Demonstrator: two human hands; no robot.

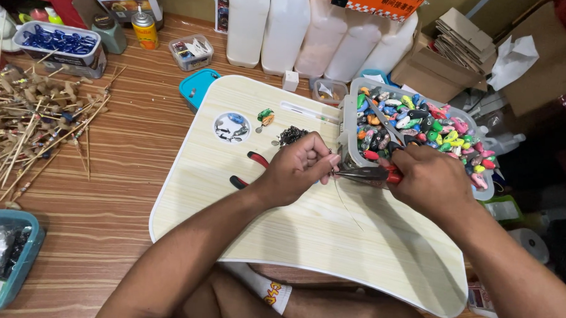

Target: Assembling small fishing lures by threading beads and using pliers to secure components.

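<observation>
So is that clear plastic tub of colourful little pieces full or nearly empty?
Full. The clear plastic tub is heaped to its rim with colourful little pieces; its bottom is hidden. It sits just beyond the right hand.

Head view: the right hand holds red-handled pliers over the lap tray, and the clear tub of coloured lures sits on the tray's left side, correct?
Not quite. The head view shows the tub of coloured lures on the tray's right side, just beyond the right hand. The rest stands: that hand holds red-handled pliers over the tray.
</observation>
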